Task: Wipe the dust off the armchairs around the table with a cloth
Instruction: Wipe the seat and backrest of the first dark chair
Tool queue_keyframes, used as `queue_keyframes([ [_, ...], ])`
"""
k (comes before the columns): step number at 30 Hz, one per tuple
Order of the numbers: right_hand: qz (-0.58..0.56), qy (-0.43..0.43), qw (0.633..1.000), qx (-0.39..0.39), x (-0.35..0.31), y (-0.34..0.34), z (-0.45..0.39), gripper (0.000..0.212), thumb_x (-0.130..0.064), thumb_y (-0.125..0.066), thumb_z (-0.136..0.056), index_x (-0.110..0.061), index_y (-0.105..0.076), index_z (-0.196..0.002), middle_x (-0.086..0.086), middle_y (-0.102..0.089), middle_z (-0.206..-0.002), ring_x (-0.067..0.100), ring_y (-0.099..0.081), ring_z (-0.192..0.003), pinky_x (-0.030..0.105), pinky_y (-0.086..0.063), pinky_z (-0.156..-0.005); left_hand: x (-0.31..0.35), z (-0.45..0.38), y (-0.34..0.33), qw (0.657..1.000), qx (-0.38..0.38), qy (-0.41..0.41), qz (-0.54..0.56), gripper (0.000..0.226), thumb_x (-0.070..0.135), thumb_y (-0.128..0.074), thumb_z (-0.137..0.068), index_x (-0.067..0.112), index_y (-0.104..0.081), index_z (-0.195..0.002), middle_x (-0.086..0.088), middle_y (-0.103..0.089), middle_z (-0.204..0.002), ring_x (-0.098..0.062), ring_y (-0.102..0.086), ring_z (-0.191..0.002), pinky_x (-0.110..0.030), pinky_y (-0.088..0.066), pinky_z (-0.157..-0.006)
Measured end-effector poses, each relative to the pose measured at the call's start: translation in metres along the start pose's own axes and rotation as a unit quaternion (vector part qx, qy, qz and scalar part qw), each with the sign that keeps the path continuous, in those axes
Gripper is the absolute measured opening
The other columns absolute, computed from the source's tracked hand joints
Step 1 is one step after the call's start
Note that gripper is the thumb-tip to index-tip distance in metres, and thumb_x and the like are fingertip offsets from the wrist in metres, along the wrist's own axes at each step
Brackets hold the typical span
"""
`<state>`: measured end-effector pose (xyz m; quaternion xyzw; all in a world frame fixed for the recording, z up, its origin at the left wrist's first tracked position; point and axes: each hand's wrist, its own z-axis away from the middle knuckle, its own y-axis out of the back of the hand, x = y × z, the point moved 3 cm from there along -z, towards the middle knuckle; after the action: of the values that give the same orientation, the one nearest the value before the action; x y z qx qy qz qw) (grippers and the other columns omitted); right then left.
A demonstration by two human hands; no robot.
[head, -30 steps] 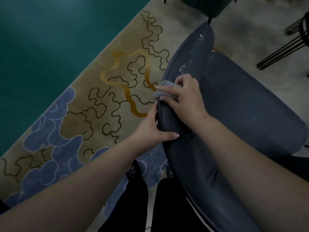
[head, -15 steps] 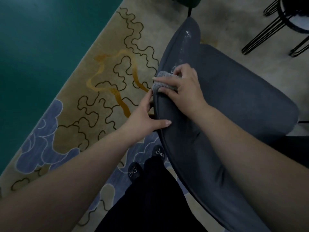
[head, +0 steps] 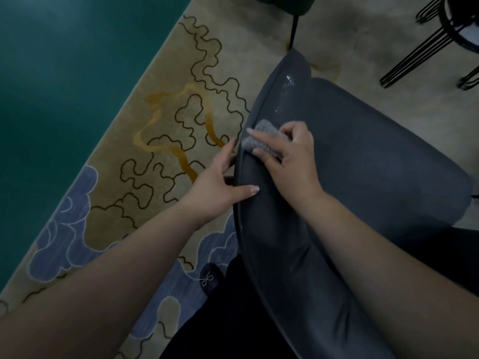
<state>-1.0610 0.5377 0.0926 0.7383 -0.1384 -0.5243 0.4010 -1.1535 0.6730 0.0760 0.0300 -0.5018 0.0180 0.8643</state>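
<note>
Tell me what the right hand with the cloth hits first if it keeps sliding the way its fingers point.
Likely the left hand's fingers gripping the armchair edge; depth unclear.

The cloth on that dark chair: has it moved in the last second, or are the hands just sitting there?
Little has changed. The right hand presses the grey cloth on the same stretch of the armchair rim, just below the white dust specks; any shift along the rim is too slight to tell from the camera's own movement. The left hand grips the rim as before, thumb on top.
</note>
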Motion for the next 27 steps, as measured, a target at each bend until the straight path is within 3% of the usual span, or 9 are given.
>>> queue_keyframes([
  [6, -0.011, 0.024, 1.0, -0.002, 0.006, -0.001, -0.011, 0.035, -0.025, -0.071, -0.083, -0.036, -0.067, -0.115, 0.004, -0.039, -0.1, 0.021, -0.038, -0.096, 0.006, -0.026, -0.09, 0.011, -0.019, 0.003, 0.999, -0.004, -0.013, -0.043, 0.099, 0.02, -0.081, -0.075, 0.039, -0.019, -0.15, 0.018, -0.045, -0.14, 0.011, -0.051, -0.114, -0.014, -0.046, -0.089],
  [11, 0.0, -0.009, 0.999, 0.037, 0.018, -0.002, -0.061, 0.031, -0.029, -0.069, -0.085, -0.034, -0.068, -0.116, 0.003, -0.038, -0.102, 0.025, -0.042, -0.099, 0.013, -0.028, -0.093, 0.016, -0.034, 0.006, 0.999, 0.0, -0.014, -0.033, 0.096, 0.016, -0.08, -0.075, 0.038, -0.022, -0.148, 0.027, -0.043, -0.132, 0.019, -0.05, -0.106, -0.003, -0.043, -0.078],
  [17, -0.023, 0.006, 0.999, 0.046, 0.017, -0.002, -0.018, 0.038, -0.023, -0.07, -0.084, -0.037, -0.063, -0.118, 0.004, -0.038, -0.1, 0.025, -0.043, -0.094, 0.026, -0.038, -0.09, 0.019, -0.048, 0.008, 0.999, -0.015, -0.008, -0.038, 0.098, 0.02, -0.081, -0.073, 0.04, -0.021, -0.149, 0.021, -0.043, -0.141, 0.007, -0.051, -0.115, -0.012, -0.046, -0.087],
  [22, -0.008, -0.034, 0.998, 0.06, 0.031, -0.003, -0.077, 0.033, -0.029, -0.068, -0.086, -0.036, -0.066, -0.119, 0.002, -0.036, -0.101, 0.024, -0.04, -0.098, 0.02, -0.032, -0.095, 0.02, -0.047, 0.008, 0.999, -0.018, -0.012, -0.036, 0.1, 0.031, -0.081, -0.067, 0.043, -0.023, -0.147, 0.026, -0.043, -0.139, 0.01, -0.048, -0.118, -0.011, -0.045, -0.088],
  [24, -0.023, -0.051, 0.996, 0.072, 0.033, -0.003, -0.084, 0.033, -0.029, -0.067, -0.087, -0.035, -0.066, -0.119, 0.002, -0.036, -0.101, 0.022, -0.04, -0.099, 0.018, -0.031, -0.096, 0.021, -0.047, 0.008, 0.999, -0.017, -0.011, -0.03, 0.097, 0.029, -0.081, -0.067, 0.049, -0.024, -0.142, 0.031, -0.044, -0.133, 0.012, -0.049, -0.115, -0.008, -0.045, -0.084],
  [27, -0.03, -0.034, 0.996, 0.079, 0.028, -0.004, -0.056, 0.035, -0.027, -0.067, -0.087, -0.035, -0.064, -0.121, 0.003, -0.036, -0.1, 0.024, -0.042, -0.097, 0.027, -0.038, -0.095, 0.019, -0.048, 0.007, 1.0, -0.015, -0.009, -0.023, 0.096, 0.016, -0.082, -0.072, 0.047, -0.025, -0.143, 0.027, -0.049, -0.131, 0.009, -0.053, -0.111, -0.009, -0.046, -0.081],
])
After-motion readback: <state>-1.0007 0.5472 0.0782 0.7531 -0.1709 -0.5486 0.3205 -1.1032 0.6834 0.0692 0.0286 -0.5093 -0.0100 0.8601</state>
